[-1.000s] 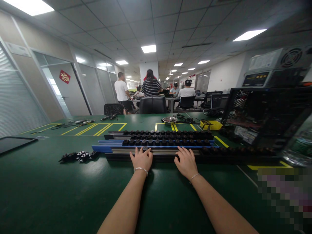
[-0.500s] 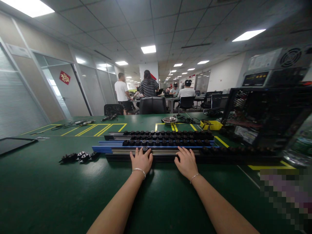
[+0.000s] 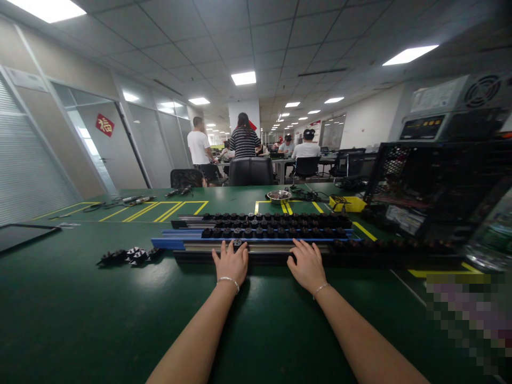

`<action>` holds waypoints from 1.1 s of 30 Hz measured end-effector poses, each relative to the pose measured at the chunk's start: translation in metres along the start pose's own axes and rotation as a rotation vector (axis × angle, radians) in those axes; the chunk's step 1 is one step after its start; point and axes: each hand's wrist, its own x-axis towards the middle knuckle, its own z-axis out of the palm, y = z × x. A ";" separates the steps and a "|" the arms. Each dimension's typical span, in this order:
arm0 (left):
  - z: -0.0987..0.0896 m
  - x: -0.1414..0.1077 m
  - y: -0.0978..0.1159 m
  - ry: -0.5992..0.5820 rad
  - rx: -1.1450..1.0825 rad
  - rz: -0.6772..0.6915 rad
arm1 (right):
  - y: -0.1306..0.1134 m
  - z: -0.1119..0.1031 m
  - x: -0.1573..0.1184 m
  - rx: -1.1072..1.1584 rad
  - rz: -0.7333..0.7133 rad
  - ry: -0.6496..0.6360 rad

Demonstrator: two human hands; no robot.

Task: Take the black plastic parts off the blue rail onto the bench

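Note:
Long rails lie side by side across the green table [image 3: 120,314]. The front rail [image 3: 280,257] is black, and behind it runs a blue rail [image 3: 168,244] with a row of small black parts [image 3: 259,232]. My left hand [image 3: 232,264] rests on the front rail with its fingers around one small black part [image 3: 237,244]. Further right, my right hand [image 3: 308,265] lies on the same rail, its fingers spread and nothing visible in them. More black parts [image 3: 396,246] sit along the rail's right end.
A pile of black and silvery parts [image 3: 136,256] lies at the left. Behind the rails are a metal bowl [image 3: 279,197], cables and a yellow box [image 3: 347,204]. An open computer case [image 3: 424,192] stands at the right. Several people are in the background.
Both hands are nearly where they were. My left hand has shifted very slightly left along with the small black part.

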 end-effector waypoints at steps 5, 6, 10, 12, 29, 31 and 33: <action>-0.001 0.001 -0.005 0.004 0.018 -0.026 | 0.000 0.001 0.000 0.005 0.001 0.007; -0.001 0.001 -0.006 -0.002 0.023 -0.030 | 0.000 0.001 0.000 0.005 0.001 0.008; -0.002 0.002 -0.008 -0.008 0.031 -0.036 | 0.000 0.001 0.000 0.003 -0.001 0.009; -0.002 0.002 -0.008 -0.001 0.030 -0.037 | 0.000 0.001 0.000 -0.001 0.002 0.009; 0.005 0.007 -0.020 0.054 0.034 -0.042 | -0.001 -0.002 0.000 0.000 0.004 -0.006; 0.005 0.007 -0.020 0.046 0.031 -0.049 | 0.000 -0.001 0.000 -0.003 0.004 -0.004; 0.004 0.007 -0.021 0.041 0.027 -0.055 | 0.000 0.000 0.000 -0.005 0.001 0.004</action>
